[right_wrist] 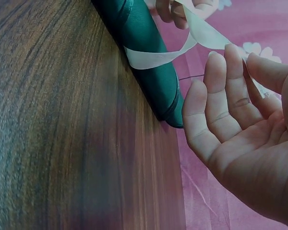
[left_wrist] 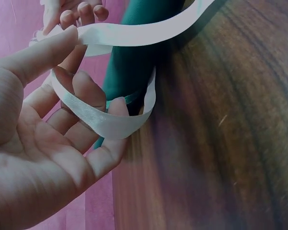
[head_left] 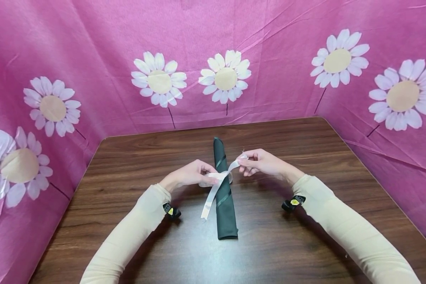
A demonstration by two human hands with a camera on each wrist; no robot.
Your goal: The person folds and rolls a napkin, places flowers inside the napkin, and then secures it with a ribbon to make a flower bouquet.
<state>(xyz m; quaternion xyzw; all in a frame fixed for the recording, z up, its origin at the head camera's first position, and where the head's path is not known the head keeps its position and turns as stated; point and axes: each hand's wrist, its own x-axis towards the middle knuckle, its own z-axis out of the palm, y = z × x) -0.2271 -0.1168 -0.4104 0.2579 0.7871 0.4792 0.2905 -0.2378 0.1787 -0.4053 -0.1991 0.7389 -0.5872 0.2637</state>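
A dark green roll, seemingly of cloth [head_left: 226, 221], lies lengthwise on the table with slanting edges spiralling along it. Around its middle passes a white satin ribbon [head_left: 209, 201], whose two ends cross above the roll. My left hand [head_left: 191, 173] pinches the ribbon between thumb and forefinger, left of the roll. In the left wrist view a slack ribbon loop [left_wrist: 117, 125] hangs across that hand's other fingers. Right of the roll, my right hand [head_left: 262, 162] pinches the frayed ribbon end, raised off the table. The right wrist view shows the ribbon [right_wrist: 151, 60] curving around the roll [right_wrist: 158, 91].
The brown wood-grain table [head_left: 145, 146] has rounded far corners. Pink cloth [head_left: 191, 23] printed with large white daisies hangs behind it and along both sides. A black strap with a yellow mark [head_left: 172, 212] is on the left wrist, another [head_left: 292, 202] on the right.
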